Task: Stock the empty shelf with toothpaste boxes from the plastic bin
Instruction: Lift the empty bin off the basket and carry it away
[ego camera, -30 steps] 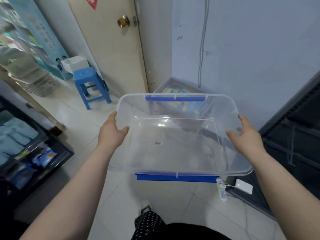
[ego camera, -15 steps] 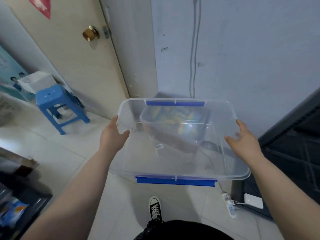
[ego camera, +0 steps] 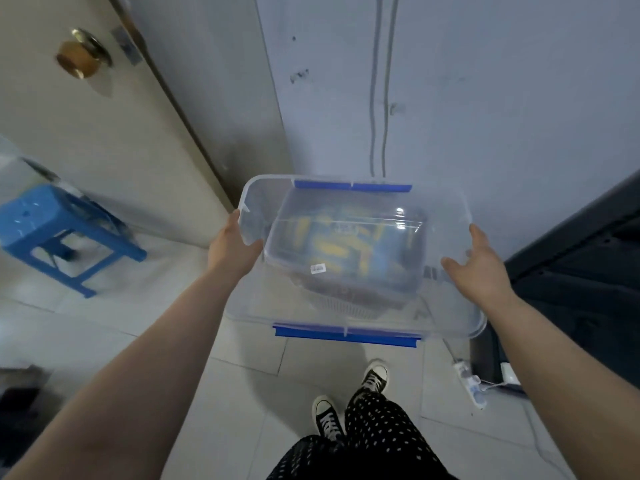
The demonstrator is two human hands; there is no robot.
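We are holding the plastic bin [ego camera: 346, 336] at the centre of the frame, above the floor by the wall. Our left hand [ego camera: 232, 247] is gripping its left rim, thumb hooked inside, and our right hand [ego camera: 479, 268] is clasping the right rim. The bin is looking empty. Blurred yellow-and-blue packs [ego camera: 332, 237] are showing through it from a second container [ego camera: 346, 301] below. We are probably putting it away, which calls for lowering it level, clear of the power strip [ego camera: 471, 382].

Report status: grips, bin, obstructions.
Left grip and right grip hold clear bin by its sides. Looks empty. Second bin, boxes inside, seen beneath.
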